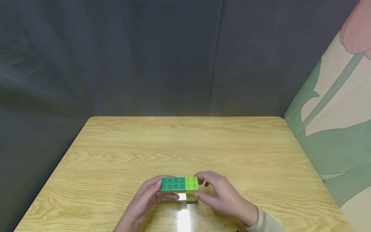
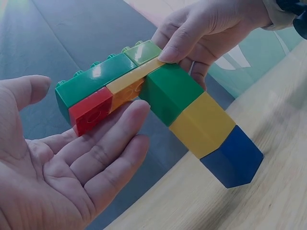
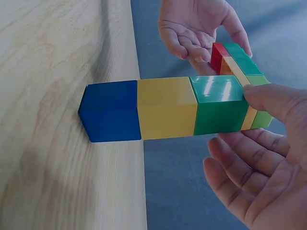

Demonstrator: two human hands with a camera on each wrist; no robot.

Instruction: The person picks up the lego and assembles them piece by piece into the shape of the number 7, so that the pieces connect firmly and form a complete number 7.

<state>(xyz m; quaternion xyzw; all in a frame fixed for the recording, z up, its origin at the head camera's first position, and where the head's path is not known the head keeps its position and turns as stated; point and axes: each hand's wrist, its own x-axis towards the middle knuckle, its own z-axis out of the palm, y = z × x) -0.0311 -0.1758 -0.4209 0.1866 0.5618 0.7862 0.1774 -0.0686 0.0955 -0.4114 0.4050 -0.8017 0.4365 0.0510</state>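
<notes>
A toy building brick structure stands upright on the table. Its column has a blue brick (image 3: 112,111) at the bottom, then a yellow brick (image 3: 167,108) and a green brick (image 3: 218,103). An arm juts left from the top, with a long dark green brick (image 1: 173,184) and a lime green brick (image 1: 191,183) above orange and red bricks (image 2: 91,111). My right hand (image 1: 221,195) pinches the lime green end between thumb and fingers. Around the arm's free end is my left hand (image 1: 145,195), its fingers loosely bent below the red brick and its thumb beside the end.
The wood-grain table (image 1: 185,141) extends away from the hands to its far edge. Dark cloth (image 1: 145,58) hangs behind and at the left. A flower-patterned curtain (image 1: 342,138) borders the right side.
</notes>
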